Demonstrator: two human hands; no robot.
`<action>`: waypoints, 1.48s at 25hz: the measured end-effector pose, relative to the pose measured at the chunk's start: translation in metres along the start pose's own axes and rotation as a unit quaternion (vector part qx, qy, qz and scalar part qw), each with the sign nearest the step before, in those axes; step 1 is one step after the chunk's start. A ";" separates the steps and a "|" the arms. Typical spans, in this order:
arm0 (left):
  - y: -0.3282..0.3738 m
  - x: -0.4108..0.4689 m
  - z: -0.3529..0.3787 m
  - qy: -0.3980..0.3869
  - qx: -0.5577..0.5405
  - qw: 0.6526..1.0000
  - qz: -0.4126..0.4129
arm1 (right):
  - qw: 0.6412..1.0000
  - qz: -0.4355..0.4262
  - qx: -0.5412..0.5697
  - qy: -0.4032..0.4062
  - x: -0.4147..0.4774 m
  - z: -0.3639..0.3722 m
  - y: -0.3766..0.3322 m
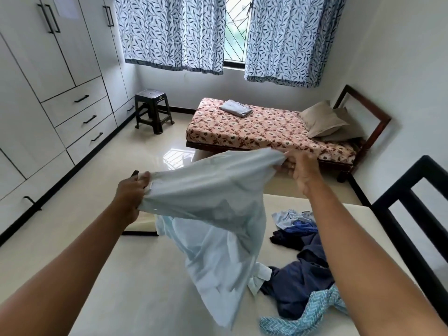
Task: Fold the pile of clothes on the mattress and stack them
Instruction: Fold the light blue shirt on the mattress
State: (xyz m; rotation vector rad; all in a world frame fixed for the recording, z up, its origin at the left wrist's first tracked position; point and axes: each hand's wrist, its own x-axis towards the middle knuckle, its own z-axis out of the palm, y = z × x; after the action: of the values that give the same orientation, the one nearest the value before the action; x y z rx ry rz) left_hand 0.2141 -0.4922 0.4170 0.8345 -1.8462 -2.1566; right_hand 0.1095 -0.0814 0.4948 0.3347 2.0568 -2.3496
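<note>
A pale blue garment [213,214] hangs stretched in the air above the cream mattress [150,275]. My left hand [132,195] grips its left top edge, and my right hand [300,167] pinches its right top edge. The cloth's lower part droops down to the mattress. A loose pile of clothes [303,270] lies on the mattress at the right: dark navy pieces, a blue one, a light one, and a teal zigzag-patterned cloth [305,318] at the near edge.
A black headboard frame [412,214] stands at the mattress's right. Across the tiled floor is a second bed [266,132] with a floral sheet, a folded grey cloth [236,108] and pillows. A dark stool [152,110] and white wardrobes [48,93] are at the left.
</note>
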 end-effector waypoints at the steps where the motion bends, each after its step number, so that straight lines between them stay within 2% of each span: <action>1: -0.001 0.001 -0.005 -0.004 0.012 1.000 0.008 | 0.999 -0.026 0.033 0.011 0.004 -0.004 -0.007; 5: -0.012 -0.016 0.001 -0.057 0.071 0.995 0.032 | 0.979 -0.074 0.187 0.033 0.007 0.009 -0.021; 7: -0.030 -0.029 0.001 -0.139 0.182 0.973 -0.005 | 0.975 -0.052 0.214 0.026 0.009 0.024 -0.025; 8: -0.039 -0.036 -0.001 -0.205 0.267 0.940 -0.050 | 0.979 -0.037 0.200 0.005 0.011 0.031 -0.026; 9: -0.048 -0.041 -0.002 -0.274 0.363 0.885 -0.098 | 0.985 -0.028 0.166 -0.029 0.010 0.038 -0.028; 10: -0.052 -0.044 0.000 -0.328 0.459 0.816 -0.126 | 0.990 -0.026 0.121 -0.069 0.006 0.045 -0.030; 11: -0.052 -0.043 0.007 -0.353 0.526 0.765 -0.116 | 0.991 -0.030 0.070 -0.108 0.002 0.051 -0.030; 12: -0.046 -0.044 0.020 -0.345 0.550 0.758 -0.064 | 0.988 -0.037 0.019 -0.146 -0.005 0.058 -0.030; 13: -0.037 -0.043 0.035 -0.311 0.529 0.789 0.021 | 0.982 -0.045 -0.028 -0.183 -0.011 0.065 -0.028; 14: -0.023 -0.047 0.052 -0.260 0.475 0.832 0.118 | 0.972 -0.050 -0.065 -0.220 -0.019 0.072 -0.026; 15: -0.005 -0.054 0.069 -0.209 0.414 0.860 0.214 | 0.962 -0.053 -0.092 -0.252 -0.024 0.077 -0.025; 16: 0.012 -0.062 0.085 -0.182 0.354 0.871 0.289 | 0.951 -0.059 -0.110 -0.282 -0.030 0.080 -0.023; 17: 0.028 -0.070 0.098 -0.193 0.293 0.880 0.320 | 0.940 -0.066 -0.123 -0.311 -0.035 0.083 -0.023; 19: 0.046 -0.084 0.118 -0.276 0.217 0.887 0.298 | 0.921 -0.088 -0.141 -0.353 -0.043 0.084 -0.028; 21: 0.046 -0.089 0.128 -0.326 0.238 0.875 0.268 | 0.913 -0.131 -0.165 -0.349 -0.045 0.080 -0.035; 22: 0.041 -0.089 0.129 -0.322 0.265 0.868 0.269 | 0.911 -0.161 -0.187 -0.331 -0.043 0.076 -0.038; 25: 0.023 -0.090 0.123 -0.242 0.318 0.862 0.311 | 0.911 -0.228 -0.240 -0.246 -0.029 0.059 -0.039; 27: 0.012 -0.098 0.120 -0.221 0.282 0.881 0.309 | 0.915 -0.241 -0.266 -0.185 -0.017 0.045 -0.035; 29: 0.011 -0.104 0.116 -0.211 0.213 0.914 0.274 | 0.886 -0.277 -0.340 -0.151 -0.010 0.033 -0.031; 31: 0.013 -0.097 0.111 -0.159 0.153 0.946 0.238 | 0.842 -0.326 -0.409 -0.133 -0.010 0.029 -0.028; 33: 0.014 -0.089 0.102 -0.149 0.131 0.958 0.206 | 0.808 -0.392 -0.424 -0.120 -0.018 0.036 -0.025; 35: 0.013 -0.084 0.093 -0.182 0.164 0.953 0.176 | 0.803 -0.429 -0.393 -0.131 -0.026 0.047 -0.024; 37: 0.020 -0.082 0.088 -0.196 0.226 0.938 0.175 | 0.822 -0.420 -0.354 -0.148 -0.029 0.054 -0.025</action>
State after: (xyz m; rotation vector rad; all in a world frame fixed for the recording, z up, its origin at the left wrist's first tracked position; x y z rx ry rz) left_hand 0.2321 -0.3821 0.4664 0.1018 -2.5142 -1.7894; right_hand 0.1255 -0.1346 0.5301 -1.0618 3.0195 -1.4228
